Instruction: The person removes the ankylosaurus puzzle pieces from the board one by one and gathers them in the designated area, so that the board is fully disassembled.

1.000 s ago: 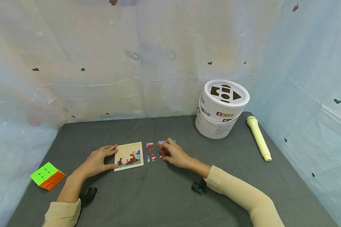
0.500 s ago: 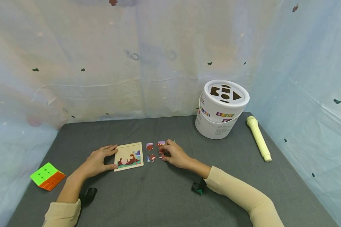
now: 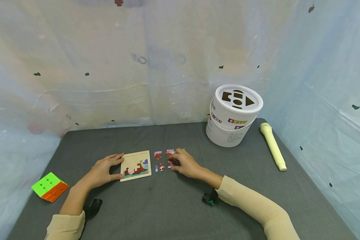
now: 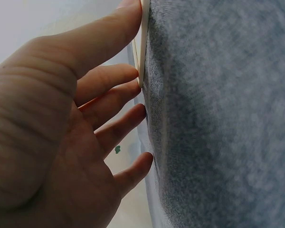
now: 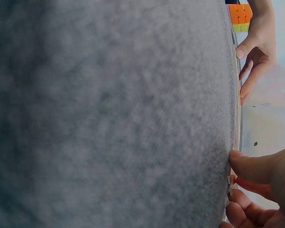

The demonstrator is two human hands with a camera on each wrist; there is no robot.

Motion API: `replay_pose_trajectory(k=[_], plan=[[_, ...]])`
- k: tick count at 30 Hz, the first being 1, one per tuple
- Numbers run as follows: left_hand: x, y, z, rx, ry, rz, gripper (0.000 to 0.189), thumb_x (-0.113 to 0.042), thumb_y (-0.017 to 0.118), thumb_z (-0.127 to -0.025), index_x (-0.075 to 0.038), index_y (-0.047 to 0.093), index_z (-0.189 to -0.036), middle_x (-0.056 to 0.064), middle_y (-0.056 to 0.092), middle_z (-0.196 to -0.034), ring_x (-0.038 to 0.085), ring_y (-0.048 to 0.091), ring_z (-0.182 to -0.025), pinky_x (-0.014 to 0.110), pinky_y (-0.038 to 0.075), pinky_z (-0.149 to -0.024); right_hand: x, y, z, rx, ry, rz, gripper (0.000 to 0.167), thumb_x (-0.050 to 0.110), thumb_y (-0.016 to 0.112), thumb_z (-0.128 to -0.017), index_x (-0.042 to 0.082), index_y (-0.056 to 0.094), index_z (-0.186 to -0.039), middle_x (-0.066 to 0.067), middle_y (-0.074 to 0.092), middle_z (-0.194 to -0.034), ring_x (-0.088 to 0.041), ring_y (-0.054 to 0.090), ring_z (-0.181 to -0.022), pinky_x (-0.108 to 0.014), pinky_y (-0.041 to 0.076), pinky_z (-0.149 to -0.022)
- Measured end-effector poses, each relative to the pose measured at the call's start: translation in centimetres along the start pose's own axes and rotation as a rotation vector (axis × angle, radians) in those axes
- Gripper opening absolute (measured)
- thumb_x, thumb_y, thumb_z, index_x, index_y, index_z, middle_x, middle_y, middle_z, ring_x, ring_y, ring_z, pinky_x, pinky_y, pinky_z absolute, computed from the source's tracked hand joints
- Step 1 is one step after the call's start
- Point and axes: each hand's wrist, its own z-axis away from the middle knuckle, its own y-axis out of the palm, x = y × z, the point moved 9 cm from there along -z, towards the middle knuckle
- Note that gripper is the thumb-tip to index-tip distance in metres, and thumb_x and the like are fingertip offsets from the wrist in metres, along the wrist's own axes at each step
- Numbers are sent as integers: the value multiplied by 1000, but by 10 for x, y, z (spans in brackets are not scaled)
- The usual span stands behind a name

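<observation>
One hand, the right, pinches a puzzle piece.

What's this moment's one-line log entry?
left hand: touches left edge of wooden puzzle tray; right hand: pinches jigsaw piece; tray: partly filled

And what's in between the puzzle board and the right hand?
Loose puzzle pieces lie on the gray cloth between the puzzle board and the right hand; the head view shows this.
</observation>
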Motion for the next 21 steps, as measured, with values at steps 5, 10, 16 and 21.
replay_pose_trajectory(k=[5,10,16,21], plan=[[0,0,0,-4,3,-1,80,-39,83,-80,4,54,-140,22,43,-151,48,37,-137,73,31,-99,-1,0,0,10,-3,16,34,11,82,-83,4,73,-115,-6,59,-102,-18,52,-90,-34,46,-78],[0,0,0,-10,6,-3,80,-40,83,-80,4,54,-140,23,43,-151,48,38,-136,73,31,-99,-2,2,-1,42,-2,30,34,13,81,-84,4,74,-115,-5,58,-103,-18,51,-91,-33,45,-78],[0,0,0,-4,6,-8,80,-39,83,-80,4,54,-140,23,43,-151,49,38,-136,73,32,-99,0,1,-5,71,13,15,33,15,81,-85,5,74,-116,-5,58,-101,-17,48,-89,-32,42,-76],[0,0,0,1,6,-7,80,-39,83,-80,4,53,-141,23,43,-151,49,37,-136,73,31,-99,7,-1,-17,43,2,5,36,16,79,-87,5,71,-120,-7,59,-103,-18,47,-88,-31,40,-74]])
